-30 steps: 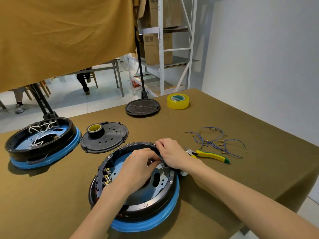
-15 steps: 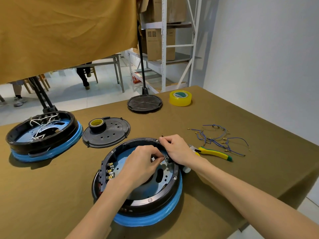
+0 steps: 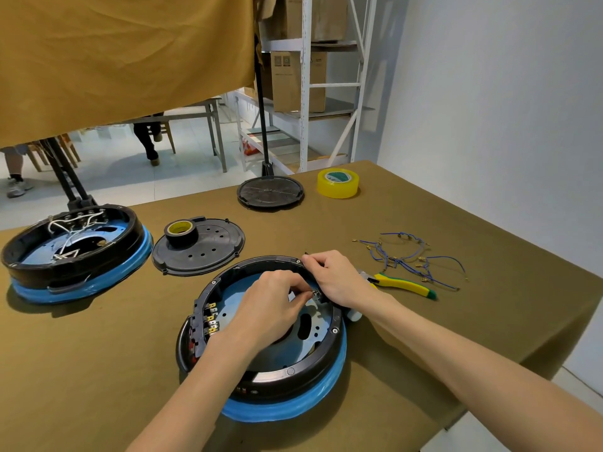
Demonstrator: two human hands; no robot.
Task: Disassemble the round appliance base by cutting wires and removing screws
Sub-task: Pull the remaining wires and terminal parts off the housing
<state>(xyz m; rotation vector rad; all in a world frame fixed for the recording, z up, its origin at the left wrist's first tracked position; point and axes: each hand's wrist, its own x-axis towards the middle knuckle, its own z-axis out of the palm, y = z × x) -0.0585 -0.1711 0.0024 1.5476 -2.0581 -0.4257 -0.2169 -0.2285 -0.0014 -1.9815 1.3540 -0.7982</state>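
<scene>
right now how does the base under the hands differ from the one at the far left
The near base has both hands inside, left hand and right hand; the far-left base sits untouched. The far-left base holds loose white wires; none show in the near base. Both are round, black, blue-wrapped.

No legible text, label or number anywhere.

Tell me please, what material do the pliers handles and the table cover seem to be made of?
The pliers handles look like smooth plastic or rubber sleeves: glossy yellow with green tips. The table cover looks like matte woven cloth, olive brown: it shows soft wrinkles and hangs over the table edge at right.
</scene>
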